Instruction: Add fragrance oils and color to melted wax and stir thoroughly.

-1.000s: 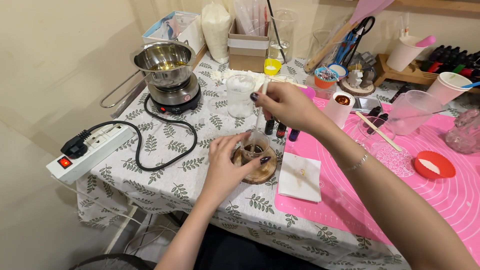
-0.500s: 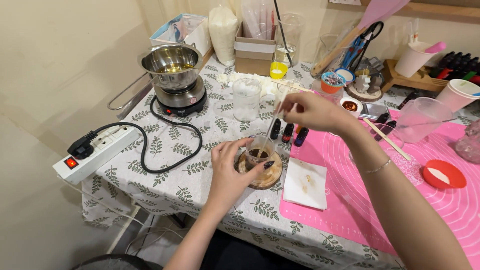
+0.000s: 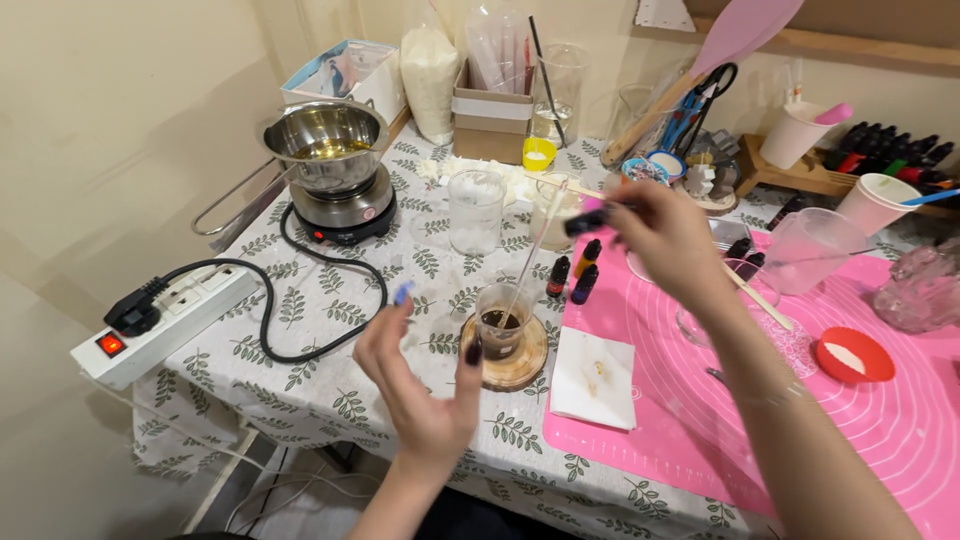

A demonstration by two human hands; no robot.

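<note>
At frame centre, a clear glass (image 3: 502, 318) of dark liquid sits on a round wooden coaster (image 3: 506, 353); right hand (image 3: 668, 237) fingers pinch a thin stick (image 3: 528, 255), left hand (image 3: 425, 385) fingers spread apart.

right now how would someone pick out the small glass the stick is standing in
Start at the pink mat; just off its left edge a round wooden coaster lies on the leaf-print cloth. The small glass stands on it, the only one holding dark liquid.

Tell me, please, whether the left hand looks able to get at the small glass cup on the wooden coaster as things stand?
Probably yes. The left hand is raised, open, just beside the glass cup on its wooden coaster, with nothing between them. Only the thin stick leaning in the cup, near the right hand, stands close by.
</note>
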